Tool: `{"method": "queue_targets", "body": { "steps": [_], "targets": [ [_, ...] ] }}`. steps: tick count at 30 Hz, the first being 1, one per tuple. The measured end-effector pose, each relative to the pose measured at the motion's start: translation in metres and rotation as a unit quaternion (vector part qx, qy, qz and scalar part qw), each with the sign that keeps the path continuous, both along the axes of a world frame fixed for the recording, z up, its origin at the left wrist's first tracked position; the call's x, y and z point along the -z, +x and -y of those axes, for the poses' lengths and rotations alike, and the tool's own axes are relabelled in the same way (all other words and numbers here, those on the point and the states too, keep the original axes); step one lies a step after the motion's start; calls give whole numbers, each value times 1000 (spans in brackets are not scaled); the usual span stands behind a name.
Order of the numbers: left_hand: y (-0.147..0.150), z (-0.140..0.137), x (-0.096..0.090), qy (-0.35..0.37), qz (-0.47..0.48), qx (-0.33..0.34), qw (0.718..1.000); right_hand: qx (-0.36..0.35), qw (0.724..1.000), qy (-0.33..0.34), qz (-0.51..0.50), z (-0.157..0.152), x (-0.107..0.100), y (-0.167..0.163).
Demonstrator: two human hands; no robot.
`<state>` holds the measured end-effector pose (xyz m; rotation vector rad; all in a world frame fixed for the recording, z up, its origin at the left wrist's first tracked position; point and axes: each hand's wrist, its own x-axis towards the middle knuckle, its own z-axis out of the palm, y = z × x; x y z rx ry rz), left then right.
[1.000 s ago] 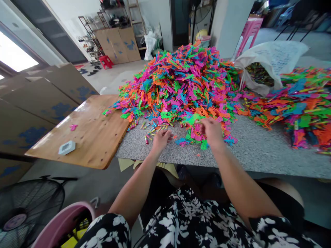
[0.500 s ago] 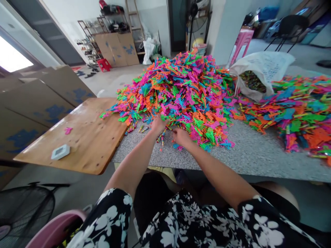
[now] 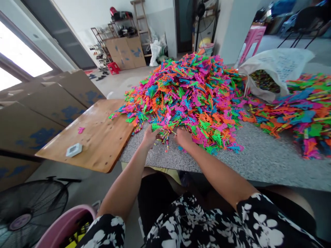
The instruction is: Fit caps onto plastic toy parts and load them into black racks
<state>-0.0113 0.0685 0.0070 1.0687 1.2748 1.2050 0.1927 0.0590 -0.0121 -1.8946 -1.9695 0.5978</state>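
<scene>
On the grey speckled table (image 3: 160, 155) rises a large heap of thin plastic toy pieces (image 3: 186, 89) in pink, orange, green and blue, many shaped like small guns. At the heap's front edge, my left hand (image 3: 149, 136) is closed round a green plastic piece (image 3: 156, 127). My right hand (image 3: 184, 137) is a little to the right, fingers pinched on a small striped stick (image 3: 173, 132) that points towards the left hand. Between the hands lie several loose striped sticks (image 3: 166, 140). My right fingertips are partly hidden.
A wooden board (image 3: 103, 137) at left bears a white device (image 3: 74, 150) and a pink piece (image 3: 81, 130). At right, an open white sack (image 3: 289, 65) of small sticks stands by a second heap (image 3: 297, 113). A fan (image 3: 28, 210) and pink tub (image 3: 69, 220) are below left.
My left hand has drawn back and left from the heap's edge, and a green piece now shows at its fingers. The right hand stays near the loose sticks. The view has turned slightly left.
</scene>
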Motion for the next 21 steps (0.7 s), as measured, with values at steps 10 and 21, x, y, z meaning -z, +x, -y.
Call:
{"method": "queue_targets", "body": {
  "steps": [10, 21],
  "targets": [
    [25, 35, -17, 0, -42, 145, 989, -10, 790, -46, -612, 37, -30, 26],
    [40, 42, -31, 62, -184, 270, 943, -12, 773, 9, -634, 48, -46, 39]
  ]
}}
